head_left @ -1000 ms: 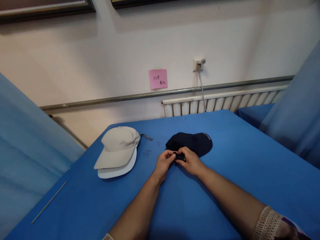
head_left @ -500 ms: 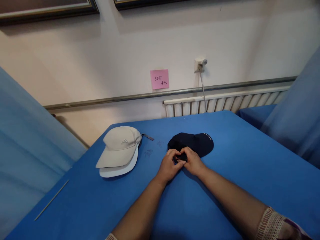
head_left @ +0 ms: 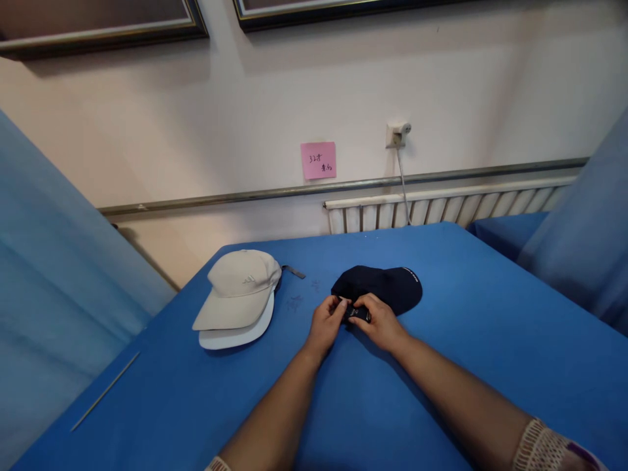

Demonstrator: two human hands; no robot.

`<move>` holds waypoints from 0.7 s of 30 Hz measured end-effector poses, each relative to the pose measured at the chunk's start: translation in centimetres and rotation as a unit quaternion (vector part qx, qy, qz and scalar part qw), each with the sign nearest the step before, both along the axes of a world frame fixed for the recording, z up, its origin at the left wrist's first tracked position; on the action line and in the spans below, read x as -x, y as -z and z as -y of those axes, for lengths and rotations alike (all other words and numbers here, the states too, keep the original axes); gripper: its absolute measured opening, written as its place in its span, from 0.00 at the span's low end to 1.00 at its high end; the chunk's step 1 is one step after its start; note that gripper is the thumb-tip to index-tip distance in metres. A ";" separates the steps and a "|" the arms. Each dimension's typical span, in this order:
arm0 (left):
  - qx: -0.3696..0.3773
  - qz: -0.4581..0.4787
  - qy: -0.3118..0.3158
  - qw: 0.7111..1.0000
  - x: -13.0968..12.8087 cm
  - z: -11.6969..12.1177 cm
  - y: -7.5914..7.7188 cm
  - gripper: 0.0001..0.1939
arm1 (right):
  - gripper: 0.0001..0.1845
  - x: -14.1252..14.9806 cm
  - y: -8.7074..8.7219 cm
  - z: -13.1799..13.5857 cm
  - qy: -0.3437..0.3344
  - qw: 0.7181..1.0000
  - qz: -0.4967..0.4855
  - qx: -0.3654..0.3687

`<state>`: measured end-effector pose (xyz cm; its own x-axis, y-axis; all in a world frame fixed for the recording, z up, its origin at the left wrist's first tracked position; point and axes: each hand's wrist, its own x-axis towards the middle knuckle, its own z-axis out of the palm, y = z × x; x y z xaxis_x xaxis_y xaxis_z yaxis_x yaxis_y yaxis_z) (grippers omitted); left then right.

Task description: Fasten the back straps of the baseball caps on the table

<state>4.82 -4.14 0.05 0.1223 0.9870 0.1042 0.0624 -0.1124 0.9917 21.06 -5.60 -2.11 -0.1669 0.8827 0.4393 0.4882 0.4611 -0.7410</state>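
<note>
A dark navy baseball cap (head_left: 380, 284) lies on the blue table cover, its brim pointing right with small white lettering at the edge. At its near side my left hand (head_left: 324, 330) and my right hand (head_left: 385, 325) pinch a short black cap strap (head_left: 359, 313) with a shiny spot at its right end. My left thumb presses on the strap's left end, and my right fingers grip its right end. Whether the strap is fastened I cannot tell. To the left, a beige cap (head_left: 243, 281) rests on top of a white cap (head_left: 240, 337), with a grey strap end sticking out behind.
A thin pale stick (head_left: 105, 391) lies near the table's left edge. Behind the blue-covered table (head_left: 220, 405) are a white radiator (head_left: 426, 210), a metal pipe and a plugged socket (head_left: 396, 135). A pink note (head_left: 318, 161) is on the wall. Blue curtains (head_left: 63, 281) hang on both sides.
My fingers have moved apart slightly along the strap, so more of it shows between them. The view has tilted up a little. The caps stay in place.
</note>
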 end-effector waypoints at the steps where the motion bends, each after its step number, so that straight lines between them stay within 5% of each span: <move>1: -0.003 0.002 0.008 1.000 0.1 0.0 -0.1 0.11 | 0.10 0.0 0.0 0.0 -0.001 1.000 -0.008 -0.005; 11: -0.152 -0.142 0.042 0.977 -0.1 1.0 -0.8 0.08 | 0.10 -0.2 -0.9 0.5 0.005 0.991 -0.090 -0.094; 21: -0.179 -0.116 0.023 0.977 -0.2 2.1 -1.9 0.08 | 0.08 0.4 -1.7 1.3 -0.006 0.993 -0.072 -0.096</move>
<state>5.04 -6.21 1.97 0.2269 0.8853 0.4060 0.2672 -0.4575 0.8481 20.68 -6.93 -0.44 -0.1002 0.7788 0.6192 0.3780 0.6055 -0.7004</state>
